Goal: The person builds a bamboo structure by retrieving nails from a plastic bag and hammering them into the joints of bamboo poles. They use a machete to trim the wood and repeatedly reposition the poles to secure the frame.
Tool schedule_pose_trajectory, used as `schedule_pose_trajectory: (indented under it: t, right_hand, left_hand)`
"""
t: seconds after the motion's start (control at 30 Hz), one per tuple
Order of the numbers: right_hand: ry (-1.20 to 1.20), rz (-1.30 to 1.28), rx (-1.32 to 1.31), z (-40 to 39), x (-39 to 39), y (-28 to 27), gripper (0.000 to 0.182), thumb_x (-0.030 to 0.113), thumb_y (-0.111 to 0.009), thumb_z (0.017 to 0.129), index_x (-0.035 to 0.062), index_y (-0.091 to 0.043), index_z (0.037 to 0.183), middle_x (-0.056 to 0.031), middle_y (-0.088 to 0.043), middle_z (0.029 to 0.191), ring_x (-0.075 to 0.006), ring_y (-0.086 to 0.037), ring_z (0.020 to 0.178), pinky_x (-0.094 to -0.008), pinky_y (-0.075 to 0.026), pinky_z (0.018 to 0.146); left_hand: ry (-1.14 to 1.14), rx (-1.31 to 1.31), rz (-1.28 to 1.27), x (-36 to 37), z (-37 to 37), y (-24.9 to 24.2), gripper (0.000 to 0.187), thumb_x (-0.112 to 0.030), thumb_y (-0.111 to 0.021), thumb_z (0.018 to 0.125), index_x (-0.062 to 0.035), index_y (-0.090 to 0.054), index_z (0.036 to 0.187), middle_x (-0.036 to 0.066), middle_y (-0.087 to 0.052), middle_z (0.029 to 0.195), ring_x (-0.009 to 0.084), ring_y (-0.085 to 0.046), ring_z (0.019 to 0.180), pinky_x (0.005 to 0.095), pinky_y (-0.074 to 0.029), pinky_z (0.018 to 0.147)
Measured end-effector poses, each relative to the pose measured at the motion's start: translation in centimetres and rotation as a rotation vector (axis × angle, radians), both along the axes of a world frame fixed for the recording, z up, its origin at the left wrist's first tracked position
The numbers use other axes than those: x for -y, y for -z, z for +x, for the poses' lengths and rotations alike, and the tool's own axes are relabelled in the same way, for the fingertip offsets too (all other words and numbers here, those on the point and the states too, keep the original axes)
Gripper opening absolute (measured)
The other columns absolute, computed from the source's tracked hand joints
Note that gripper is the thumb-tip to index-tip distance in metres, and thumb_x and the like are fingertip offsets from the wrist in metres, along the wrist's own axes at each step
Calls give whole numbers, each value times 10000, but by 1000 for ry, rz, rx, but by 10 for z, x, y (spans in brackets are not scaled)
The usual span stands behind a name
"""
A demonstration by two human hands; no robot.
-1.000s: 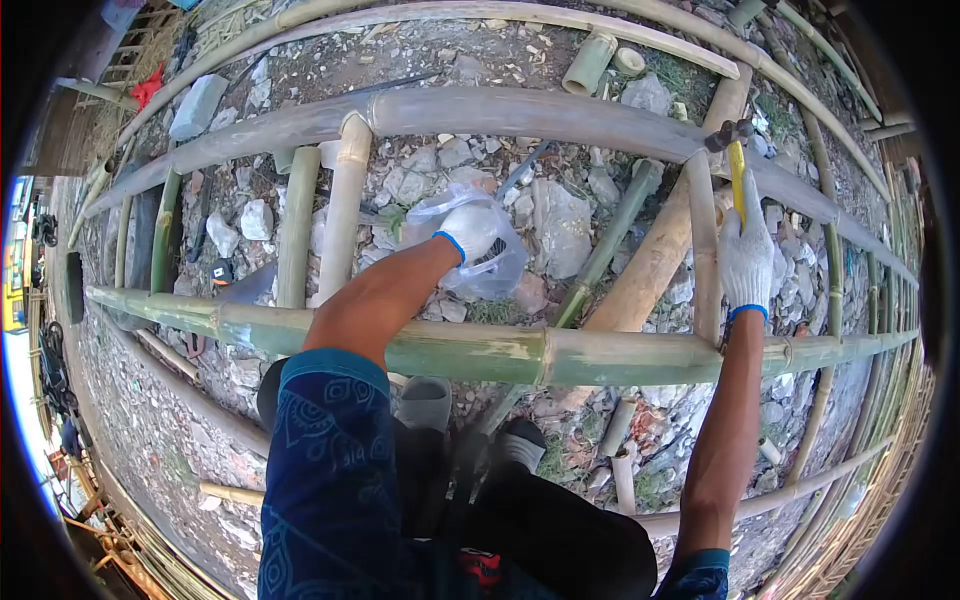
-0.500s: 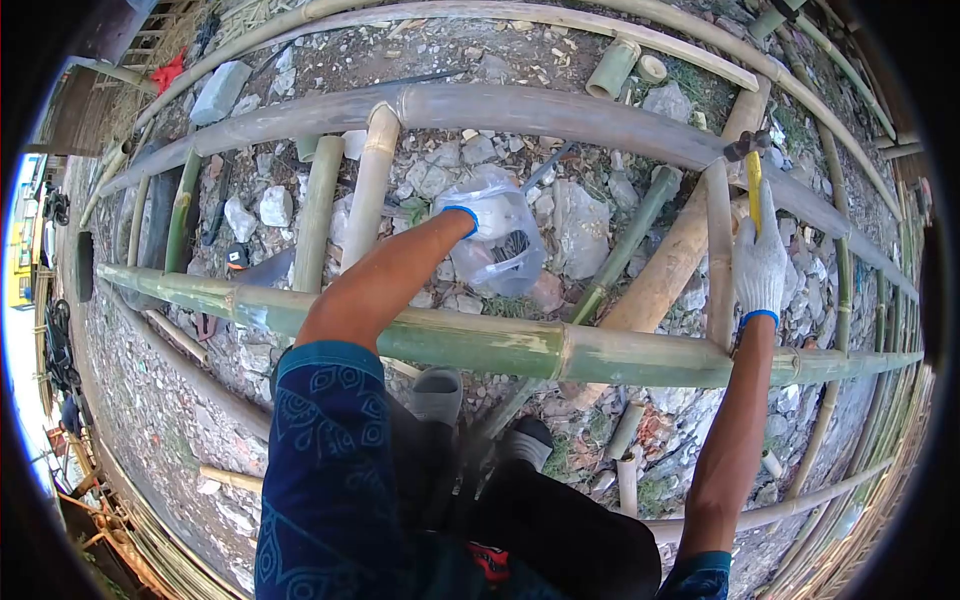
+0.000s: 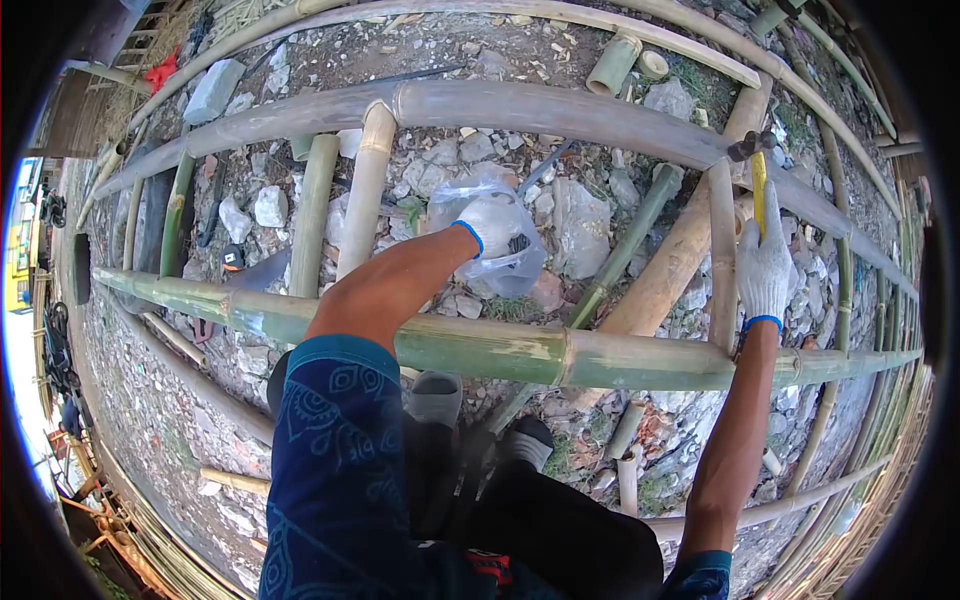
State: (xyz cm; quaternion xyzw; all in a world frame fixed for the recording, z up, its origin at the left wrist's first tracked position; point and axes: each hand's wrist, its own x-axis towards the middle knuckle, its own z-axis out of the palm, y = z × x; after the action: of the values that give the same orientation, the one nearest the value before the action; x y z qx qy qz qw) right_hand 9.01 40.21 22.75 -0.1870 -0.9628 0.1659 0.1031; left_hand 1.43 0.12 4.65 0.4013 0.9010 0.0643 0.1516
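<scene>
Two gloved hands of ours are reaching over bamboo. We are dipping our left hand (image 3: pixel 490 222) into a clear plastic bag (image 3: pixel 513 278) between the grey pole (image 3: pixel 560 108) and the green pole (image 3: pixel 480 346), probably to get at the dark pieces (image 3: pixel 518 244) inside. We are hiding those fingertips, so we cannot be telling how far they are opening or whether they are gripping anything. We are closing our right hand (image 3: pixel 765 275) around the lower handle of a hammer (image 3: pixel 759 190), pointing its head away from us. We are seeing that head lying over the grey pole, beside the upper end of a crosspiece (image 3: pixel 722 255); we are probably letting the pole bear its weight, so that our right arm is resting while our left is searching.
</scene>
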Motion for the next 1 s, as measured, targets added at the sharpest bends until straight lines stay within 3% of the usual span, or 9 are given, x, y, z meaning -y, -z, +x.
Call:
schedule_pose_trajectory:
  t: [0.1,0.3,0.4,0.47,0.6,0.8,0.9,1.0]
  right_hand:
    - [21,4,32,-2,8,-7,628,204,-517,1034,267,-394,1647,-294,-703,1243,-466,-709,1069,-527,-546,896]
    - [12,-8,7,-1,3,-3,632,204,-520,1032,276,-394,1648,-300,-709,1222,-462,-719,1038,-527,-546,881]
    - [14,2,18,2,4,-1,632,201,-521,1032,267,-394,1648,-294,-711,1229,-454,-722,1039,-523,-548,881]
    - [26,5,37,1,6,-4,631,199,-520,1032,264,-396,1647,-290,-712,1233,-452,-723,1042,-521,-548,881]
    - [33,4,47,0,7,-6,626,196,-519,1032,267,-404,1644,-287,-708,1250,-450,-724,1043,-520,-548,876]
    - [20,23,28,-1,4,-2,622,192,-521,1028,251,-416,1639,-278,-684,1324,-452,-712,1104,-501,-552,920]
    - [23,29,33,-1,5,-3,619,191,-521,1026,238,-422,1636,-273,-678,1343,-453,-701,1142,-498,-548,945]
    - [41,10,66,-1,9,-9,619,191,-521,1024,231,-425,1634,-272,-676,1346,-457,-694,1155,-505,-545,951]
  left_hand:
    - [-14,48,-197,-15,-2,6,212,-150,-677,851,-50,-807,987,204,-757,1080,416,-726,1011,461,-567,946]
    - [84,61,-138,3,-12,23,253,-226,-658,879,-53,-805,992,223,-771,1009,384,-740,991,489,-572,901]
    - [92,264,-194,5,-25,-12,267,-250,-642,896,-78,-807,1018,204,-771,1072,387,-734,1005,490,-564,919]
    - [27,352,-155,6,-31,-27,343,-337,-609,939,-94,-794,1094,189,-767,1117,390,-722,1037,485,-559,934]
    - [-219,433,-183,7,-36,-69,438,-422,-597,963,-100,-776,1200,172,-757,1204,390,-713,1081,476,-550,955]
    - [-382,506,-117,13,-31,-69,451,-451,-623,953,-103,-785,1190,150,-751,1245,356,-703,1137,465,-534,987]
    - [-413,588,47,20,-34,-49,478,-481,-635,931,-157,-758,1259,107,-776,1145,300,-724,1062,435,-558,916]
    - [-426,360,275,25,-30,-17,433,-409,-656,958,-133,-737,1282,91,-769,1088,247,-726,986,403,-557,864]
